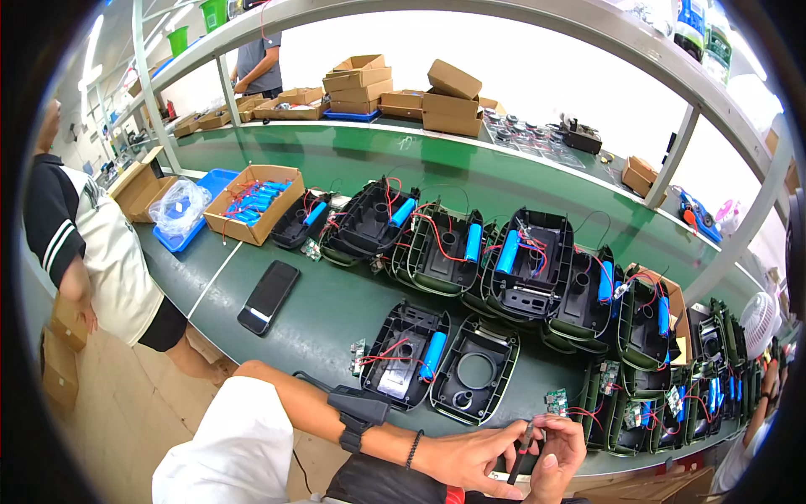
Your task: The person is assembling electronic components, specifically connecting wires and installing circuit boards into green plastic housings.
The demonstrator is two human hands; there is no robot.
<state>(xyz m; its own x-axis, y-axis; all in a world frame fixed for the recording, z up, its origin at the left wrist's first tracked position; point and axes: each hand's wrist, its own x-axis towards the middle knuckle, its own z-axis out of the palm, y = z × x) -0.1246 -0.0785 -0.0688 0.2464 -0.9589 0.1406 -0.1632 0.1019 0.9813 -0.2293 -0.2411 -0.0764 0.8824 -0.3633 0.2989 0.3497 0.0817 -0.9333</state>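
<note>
At the bench's near edge my hands meet around a slim black pen-shaped tool [522,454]; its exact kind does not show. My left hand [462,458] is closed on it, fingers pressed along its side. The fingers of my right hand [561,454] curl against its upper end, partly hiding it. Just beyond my fingertips lies a small green circuit board [556,402] with red wires. Farther off, a black housing half [403,357] holds a blue cylindrical battery [433,354]. Beside it lies another housing half [477,370] with a round ring inside.
Stacked housings [525,265] with batteries and wires line the green bench, continuing right. A black phone [269,296] lies left, near a cardboard box of blue batteries [256,202] and a blue tray [180,239]. One person [101,244] stands left. A metal shelf frame [504,17] crosses overhead.
</note>
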